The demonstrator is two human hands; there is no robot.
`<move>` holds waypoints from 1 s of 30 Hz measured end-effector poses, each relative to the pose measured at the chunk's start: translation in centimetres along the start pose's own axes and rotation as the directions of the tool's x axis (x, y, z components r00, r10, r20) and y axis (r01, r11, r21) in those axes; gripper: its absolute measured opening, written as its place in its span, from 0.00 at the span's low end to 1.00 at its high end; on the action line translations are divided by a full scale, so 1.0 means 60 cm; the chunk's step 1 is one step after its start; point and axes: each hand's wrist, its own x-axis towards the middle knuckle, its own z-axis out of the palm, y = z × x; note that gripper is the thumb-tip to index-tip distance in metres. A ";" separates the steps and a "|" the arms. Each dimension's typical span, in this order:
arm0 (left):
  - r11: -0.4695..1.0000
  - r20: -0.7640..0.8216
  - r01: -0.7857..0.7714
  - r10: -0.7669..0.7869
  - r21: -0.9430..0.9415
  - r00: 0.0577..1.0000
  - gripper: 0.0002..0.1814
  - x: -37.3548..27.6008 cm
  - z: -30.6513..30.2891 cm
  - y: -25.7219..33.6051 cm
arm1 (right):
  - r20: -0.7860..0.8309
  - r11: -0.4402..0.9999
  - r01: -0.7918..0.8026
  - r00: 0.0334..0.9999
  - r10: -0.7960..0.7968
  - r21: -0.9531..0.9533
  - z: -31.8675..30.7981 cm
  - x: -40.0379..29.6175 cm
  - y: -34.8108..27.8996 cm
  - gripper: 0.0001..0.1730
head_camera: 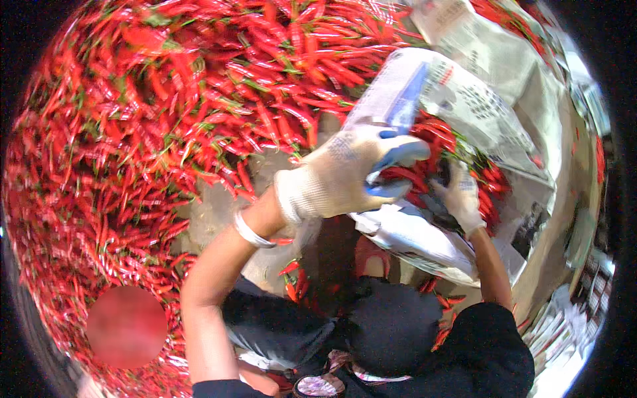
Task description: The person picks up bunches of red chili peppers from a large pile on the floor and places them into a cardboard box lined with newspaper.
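Observation:
Over the left edge of a newspaper-lined bundle of red chili peppers (pixel 428 134) is my left hand (pixel 353 171), in a white knit glove with blue-coated fingers. Its thumb and forefinger are spread, with peppers showing between them; its other fingers are partly hidden by the paper. My right hand (pixel 460 194), gloved alike, reaches in among the peppers from the right, and its fingertips are hard to make out. A printed newspaper flap (pixel 473 104) stands over the far side of the peppers, and a folded white sheet (pixel 423 239) lies along the near side.
A large heap of red chili peppers with green stems (pixel 199 99) spreads across the left and far side. More newspaper (pixel 522 64) covers the far right. Loose peppers (pixel 296 281) lie near my legs. A pile of papers (pixel 557 323) is at the lower right.

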 end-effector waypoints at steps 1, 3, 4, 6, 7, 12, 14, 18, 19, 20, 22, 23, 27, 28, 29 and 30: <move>0.994 0.022 0.109 -0.109 0.033 0.994 0.22 -0.049 -0.033 0.003 | -0.085 0.996 0.036 0.996 -0.029 0.085 -0.023 0.012 -0.019 0.35; 0.978 0.071 0.134 -0.146 0.159 0.987 0.22 -0.154 -0.078 -0.016 | -0.212 0.958 0.132 0.974 -0.078 0.254 -0.077 0.021 -0.068 0.28; 0.955 0.045 0.233 -0.244 0.182 0.969 0.23 -0.208 -0.085 -0.030 | -0.219 0.911 0.147 0.974 -0.064 0.385 -0.105 0.019 -0.094 0.24; 0.902 0.078 0.412 -0.424 0.130 0.902 0.23 -0.311 -0.087 -0.054 | -0.240 0.789 0.197 0.968 -0.065 0.582 -0.132 0.010 -0.131 0.19; 0.871 0.082 0.471 -0.484 0.138 0.871 0.23 -0.357 -0.079 -0.068 | -0.259 0.721 0.231 0.963 -0.074 0.653 -0.134 0.012 -0.149 0.18; 0.651 0.038 0.678 -0.731 0.341 0.682 0.19 -0.582 0.060 -0.138 | -0.267 0.650 0.660 0.749 -0.606 0.376 -0.158 -0.035 -0.357 0.22; 0.531 -0.047 0.786 -0.819 0.316 0.572 0.23 -0.672 0.167 -0.150 | -0.074 0.494 0.764 0.569 -0.819 0.414 -0.133 -0.065 -0.471 0.24; 0.537 -0.129 0.841 -0.831 0.071 0.541 0.15 -0.686 0.288 -0.087 | 0.347 0.172 0.916 0.038 -0.937 0.363 -0.067 -0.110 -0.596 0.24; 0.605 -0.041 0.793 -0.796 -0.079 0.604 0.17 -0.697 0.314 -0.073 | 0.411 0.043 0.922 -0.129 -0.902 0.384 -0.044 -0.117 -0.615 0.24; 0.651 0.054 0.712 -0.727 -0.261 0.684 0.19 -0.715 0.338 -0.073 | 0.622 0.022 0.910 -0.265 -0.737 0.414 -0.034 -0.123 -0.645 0.26; 0.679 -0.010 0.583 -0.655 -0.446 0.755 0.23 -0.750 0.348 -0.081 | 0.681 0.021 0.917 -0.280 -0.677 0.398 -0.015 -0.130 -0.690 0.28; 0.713 -0.162 0.548 -0.662 -0.437 0.731 0.26 -0.775 0.317 -0.070 | 0.715 0.081 0.923 -0.234 -0.659 0.376 -0.015 -0.137 -0.734 0.29; 0.622 -0.990 0.783 -0.124 -0.023 0.070 0.24 -0.914 0.119 -0.031 | 0.627 0.525 0.613 0.060 -0.776 0.590 0.014 -0.126 -0.955 0.36; 0.617 -0.992 0.786 0.078 -0.030 -0.099 0.22 -0.933 0.054 -0.028 | 0.365 0.383 0.591 0.156 -0.918 0.710 0.050 -0.095 -0.994 0.34; 0.492 -0.963 0.871 0.227 -0.014 -0.143 0.21 -0.949 -0.006 -0.027 | 0.290 0.401 0.620 0.277 -0.916 0.675 0.073 -0.059 -1.041 0.35; 0.515 -0.943 0.841 0.164 -0.168 -0.288 0.22 -0.961 -0.053 -0.027 | 0.202 0.417 0.639 0.383 -0.901 0.647 0.097 -0.026 -1.090 0.36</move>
